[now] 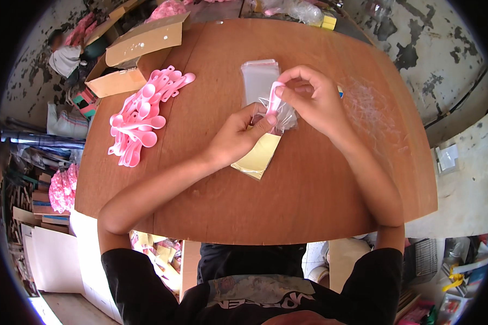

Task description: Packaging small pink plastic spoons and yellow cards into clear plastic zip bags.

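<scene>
In the middle of the table, a pink plastic spoon stands partly inside a crinkled clear plastic bag. My left hand is closed on the bag, thumb pressed against the spoon's lower part. The fingers of my right hand pinch the spoon's upper end. Under my left hand lies pale yellow card, seemingly with clear film over it. Just beyond the hands is a stack of flat clear bags. A heap of pink spoons lies to the left.
An open cardboard box is at the table's far left. Thin clear plastic strips are scattered on the right of the brown wooden table. Pink bundles stand beyond the left edge. A small blue item shows behind my right hand.
</scene>
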A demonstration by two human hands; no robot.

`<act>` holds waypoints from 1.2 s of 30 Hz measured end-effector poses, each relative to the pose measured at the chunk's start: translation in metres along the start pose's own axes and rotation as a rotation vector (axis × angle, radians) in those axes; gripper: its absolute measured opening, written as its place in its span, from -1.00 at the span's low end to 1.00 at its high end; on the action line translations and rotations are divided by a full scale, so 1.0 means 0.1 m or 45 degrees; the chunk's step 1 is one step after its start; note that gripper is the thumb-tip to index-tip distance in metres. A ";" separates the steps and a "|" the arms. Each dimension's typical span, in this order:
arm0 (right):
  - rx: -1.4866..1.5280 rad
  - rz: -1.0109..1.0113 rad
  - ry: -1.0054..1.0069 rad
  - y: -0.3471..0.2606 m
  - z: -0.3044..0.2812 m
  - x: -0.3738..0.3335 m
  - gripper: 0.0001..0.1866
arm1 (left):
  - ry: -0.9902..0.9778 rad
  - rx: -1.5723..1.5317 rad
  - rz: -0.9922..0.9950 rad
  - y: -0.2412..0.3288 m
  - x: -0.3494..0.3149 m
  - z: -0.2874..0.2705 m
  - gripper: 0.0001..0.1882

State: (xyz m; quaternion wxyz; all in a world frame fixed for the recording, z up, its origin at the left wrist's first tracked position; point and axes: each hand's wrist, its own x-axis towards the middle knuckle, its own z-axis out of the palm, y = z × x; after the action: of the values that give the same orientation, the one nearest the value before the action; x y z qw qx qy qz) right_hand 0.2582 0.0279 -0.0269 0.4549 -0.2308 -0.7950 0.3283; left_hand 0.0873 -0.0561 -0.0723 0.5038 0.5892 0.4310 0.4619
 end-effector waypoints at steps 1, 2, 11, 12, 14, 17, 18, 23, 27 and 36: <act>0.020 0.074 -0.067 -0.01 -0.01 0.00 -0.82 | 0.012 -0.009 0.013 0.00 -0.02 0.00 -0.72; 0.040 0.147 -0.135 -0.03 -0.03 0.01 -0.85 | 0.020 -0.009 0.001 0.01 -0.02 -0.01 -0.72; 0.165 0.130 -0.295 -0.38 -0.15 0.26 -0.80 | 0.108 -0.098 0.189 0.27 -0.02 -0.10 -0.59; 0.107 0.047 -0.345 -0.48 -0.20 0.30 -0.82 | 0.190 -0.133 0.356 0.31 0.03 -0.09 -0.58; 0.130 0.057 -0.357 -0.65 -0.19 0.37 -0.84 | 0.247 -0.053 0.493 0.40 0.06 -0.17 -0.61; 0.055 0.078 -0.342 -0.79 -0.17 0.42 -0.88 | 0.259 -0.188 0.545 0.53 0.12 -0.25 -0.72; 0.064 0.101 -0.360 -0.80 -0.17 0.42 -0.88 | 0.253 -0.191 0.551 0.56 0.14 -0.27 -0.72; 0.014 0.109 -0.385 -0.84 -0.17 0.43 -0.87 | 0.237 -0.067 0.536 0.65 0.20 -0.31 -0.76; 0.048 0.145 -0.378 -0.81 -0.24 0.44 -0.89 | 0.228 -0.127 0.384 0.62 0.25 -0.33 -0.75; -0.238 -0.243 -0.254 -0.54 -0.19 0.48 -0.90 | 0.131 -0.252 0.273 0.62 0.23 -0.32 -0.75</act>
State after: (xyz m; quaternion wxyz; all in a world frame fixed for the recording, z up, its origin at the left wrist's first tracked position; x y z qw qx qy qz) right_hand 0.2477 0.0290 0.0473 0.3794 -0.1620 -0.8816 0.2295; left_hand 0.0635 -0.0346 -0.0064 0.4844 0.5548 0.3433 0.5829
